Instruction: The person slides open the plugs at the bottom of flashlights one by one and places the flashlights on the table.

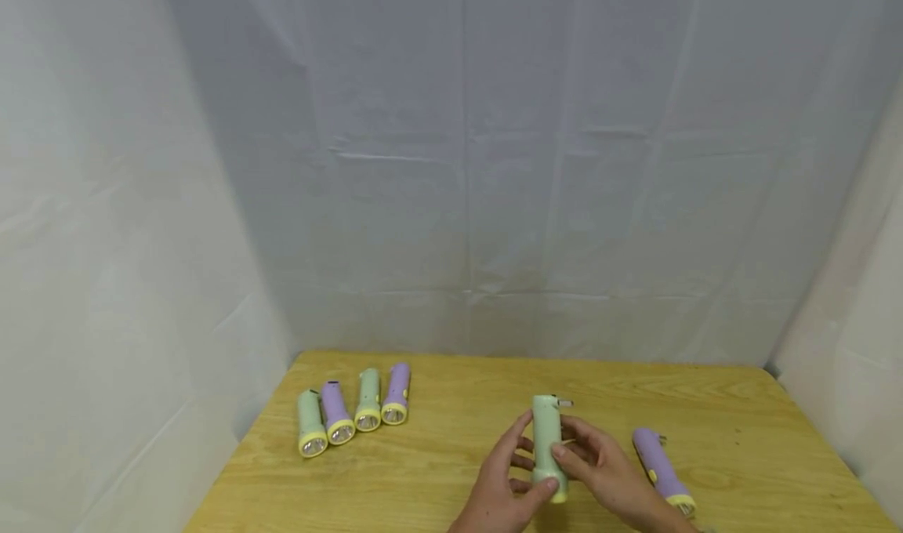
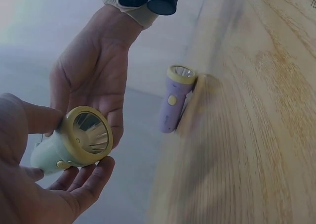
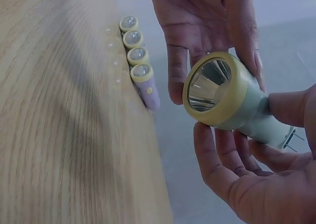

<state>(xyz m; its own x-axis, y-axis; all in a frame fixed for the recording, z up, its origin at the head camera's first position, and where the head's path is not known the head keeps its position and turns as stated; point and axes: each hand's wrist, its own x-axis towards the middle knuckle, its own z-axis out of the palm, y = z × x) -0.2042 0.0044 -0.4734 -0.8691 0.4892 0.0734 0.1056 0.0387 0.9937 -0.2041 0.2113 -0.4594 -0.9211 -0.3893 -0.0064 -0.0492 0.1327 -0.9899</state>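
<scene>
A pale green flashlight with a yellow rim is held above the table between both hands, its lens end toward the person. My left hand grips it from the left, thumb near the head. From the right, my right hand pinches the body with its thumb on top. Metal plug prongs stick out at the tail end. In the left wrist view, a yellow switch shows on the side of the body. To the right of the hands, a purple flashlight lies on the table, its prongs also out.
At the table's left side lies a row of several flashlights, green and purple alternating: a green one, a purple one, another green one and another purple one. White sheeting encloses the back and sides.
</scene>
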